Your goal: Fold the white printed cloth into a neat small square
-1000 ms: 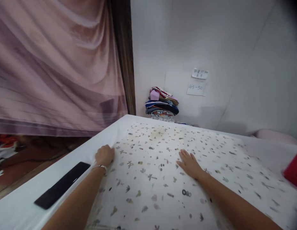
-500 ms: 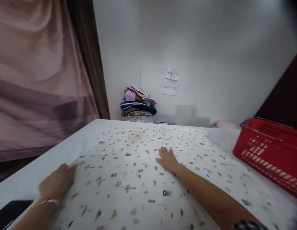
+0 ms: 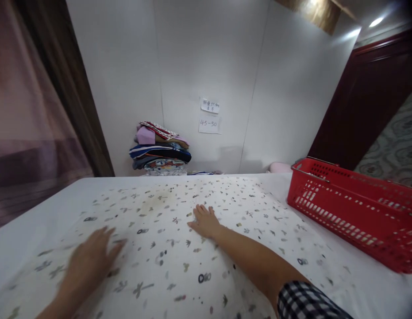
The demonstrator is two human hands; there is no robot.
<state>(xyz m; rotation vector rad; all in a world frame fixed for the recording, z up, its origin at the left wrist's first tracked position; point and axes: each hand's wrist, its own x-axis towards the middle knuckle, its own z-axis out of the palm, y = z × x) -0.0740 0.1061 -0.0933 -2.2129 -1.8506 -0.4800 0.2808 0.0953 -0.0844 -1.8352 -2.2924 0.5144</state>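
Observation:
A thin white cloth (image 3: 179,261) printed with small grey, green and brown motifs lies spread over a white table (image 3: 29,230). Flat on the middle of the cloth rests my right hand (image 3: 205,221), its fingers spread and pointing away from me. My left hand (image 3: 93,259) is over the cloth's left part, slightly smeared by motion, with thumb and fingers apart and nothing in it. Whether the left palm touches the cloth I cannot tell. A faint yellowish patch shows on the cloth's far left part.
On the table's right side stands a red plastic basket (image 3: 345,208) with metal handles. Folded fabrics are piled in a stack (image 3: 161,148) behind the far edge, by a white wall carrying paper notes (image 3: 209,124). A pink curtain (image 3: 29,146) hangs at the left.
My left hand has left the cloth's left edge and moved inward over it, its fingers now apart. The view has turned right; my right hand still lies on the same part of the cloth.

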